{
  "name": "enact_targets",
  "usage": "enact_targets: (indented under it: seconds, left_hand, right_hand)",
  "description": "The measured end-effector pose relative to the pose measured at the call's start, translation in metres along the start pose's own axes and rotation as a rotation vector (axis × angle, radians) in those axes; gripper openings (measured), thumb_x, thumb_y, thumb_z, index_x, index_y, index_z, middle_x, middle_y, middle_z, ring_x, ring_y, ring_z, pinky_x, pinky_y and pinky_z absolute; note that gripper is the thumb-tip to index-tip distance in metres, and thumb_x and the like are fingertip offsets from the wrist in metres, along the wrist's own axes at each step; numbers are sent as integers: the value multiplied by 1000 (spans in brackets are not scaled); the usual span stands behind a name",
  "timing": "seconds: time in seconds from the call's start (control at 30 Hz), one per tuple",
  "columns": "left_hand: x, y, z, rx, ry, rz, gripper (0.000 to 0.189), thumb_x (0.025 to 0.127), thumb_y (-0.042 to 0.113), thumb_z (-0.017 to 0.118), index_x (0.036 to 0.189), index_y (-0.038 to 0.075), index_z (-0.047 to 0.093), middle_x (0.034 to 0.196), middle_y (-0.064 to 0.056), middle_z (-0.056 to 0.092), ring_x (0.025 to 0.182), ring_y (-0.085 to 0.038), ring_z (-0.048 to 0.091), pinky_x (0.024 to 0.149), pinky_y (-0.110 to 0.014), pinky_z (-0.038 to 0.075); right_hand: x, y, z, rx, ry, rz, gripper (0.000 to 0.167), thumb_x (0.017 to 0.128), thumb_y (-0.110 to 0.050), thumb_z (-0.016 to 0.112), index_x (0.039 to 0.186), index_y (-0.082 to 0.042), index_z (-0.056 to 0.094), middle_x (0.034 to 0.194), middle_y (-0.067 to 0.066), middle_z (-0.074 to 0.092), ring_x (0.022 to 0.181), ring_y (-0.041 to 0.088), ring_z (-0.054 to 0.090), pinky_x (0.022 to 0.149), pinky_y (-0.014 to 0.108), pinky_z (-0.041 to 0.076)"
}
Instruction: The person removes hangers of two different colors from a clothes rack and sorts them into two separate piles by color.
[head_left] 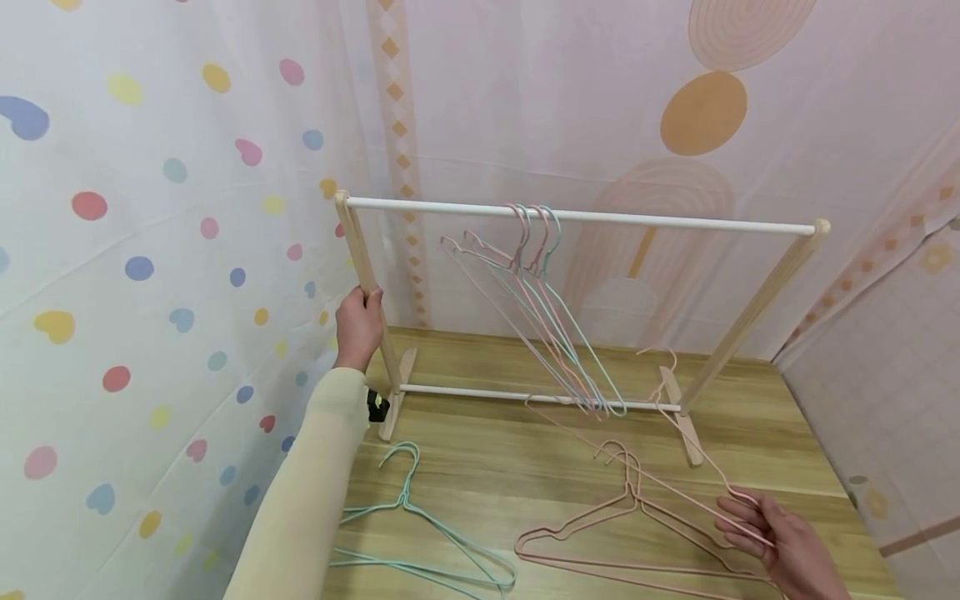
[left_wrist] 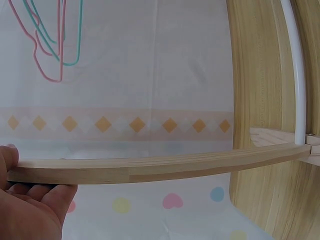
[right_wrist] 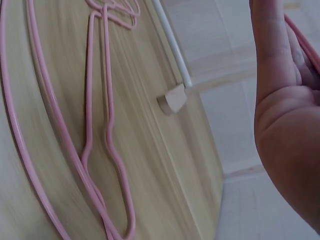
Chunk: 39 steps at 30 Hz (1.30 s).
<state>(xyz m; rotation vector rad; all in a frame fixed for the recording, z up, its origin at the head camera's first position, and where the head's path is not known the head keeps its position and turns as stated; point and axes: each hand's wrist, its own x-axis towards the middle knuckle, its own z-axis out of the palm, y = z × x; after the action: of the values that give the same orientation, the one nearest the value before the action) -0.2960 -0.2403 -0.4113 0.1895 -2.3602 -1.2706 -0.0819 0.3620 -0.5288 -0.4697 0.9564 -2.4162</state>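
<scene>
Wood-grain tabletop (head_left: 465, 467) | clothes rack (head_left: 615, 219), standing | teal hangers (head_left: 405, 500), overlapping | pink hangers (head_left: 636, 497), overlapping (right of the teal)

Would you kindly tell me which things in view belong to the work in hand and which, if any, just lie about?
Seemingly part of the work:
- pink hanger in the right hand
- rack, gripped by the left hand
- hung hangers
- loose pink hangers and mint hangers

Apparently just there:
- small black object
- dotted curtain

A clothes rack (head_left: 753, 315) stands on the tabletop (head_left: 480, 450), a curtain (head_left: 510, 108) behind; hanging hangers (head_left: 517, 268) sit mid-way along its top rail (head_left: 435, 206). Before the rack lie two stacks — left hangers (head_left: 405, 500), right hangers (head_left: 633, 493).
</scene>
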Motion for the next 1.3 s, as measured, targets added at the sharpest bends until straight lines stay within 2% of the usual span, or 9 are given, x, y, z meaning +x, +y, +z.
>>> enact_targets:
  seconds: [0.27,0.43,0.57,0.77,1.0,1.13,1.3]
  left_hand:
    - [0,-1,0,10,3,-9,36,106,29,43,98,-4,56,72,-13,44,61,-27,42,55,-38,38]
    - [1,-1,-1,7,8,-15,35,106,28,44,101,-4,57,75,-14,46,64,-28,45,58,-38,39]
    - [1,0,-1,4,9,-12,33,105,26,45,103,-4,58,75,-14,47,65,-28,45,58,-38,40]
    - [1,1,0,7,9,-7,34,105,27,44,104,-5,59,74,-14,46,64,-28,45,58,-38,39]
    - [1,0,1,9,6,-7,38,105,29,44,106,-5,59,74,-13,46,64,-27,44,58,-38,39]
    - [1,0,1,10,8,-7,38,105,29,44,105,-5,59,73,-13,45,62,-27,43,57,-37,39]
    - [1,1,1,6,16,-6,33,105,26,46,103,-4,59,71,-13,44,62,-27,43,57,-38,38]
  right_hand:
    - [-8,-14,-13,25,-85,93,73,103,-19,-11,140,0,49,136,20,51,121,38,51,100,43,37]
    - [-11,-23,-20,-30,-122,143,74,102,-20,-12,141,0,48,137,18,52,119,34,53,97,39,41]
    - [-13,-26,-25,-61,-120,182,75,102,-21,-12,140,-1,49,135,17,54,116,32,57,93,36,46]
    - [-18,-27,-34,-53,-119,297,78,102,-23,-14,139,-2,51,134,16,55,115,31,58,93,39,46]
    - [-23,-24,-39,-131,-41,405,72,105,-28,-5,134,-10,59,128,10,61,105,24,64,87,33,50]
    - [-26,-23,-42,-162,-9,427,71,106,-31,-2,131,-12,61,125,8,63,100,20,66,82,28,52]
    - [-29,-21,-50,-178,-26,424,74,105,-29,-6,131,-12,61,122,7,65,98,16,66,80,26,52]
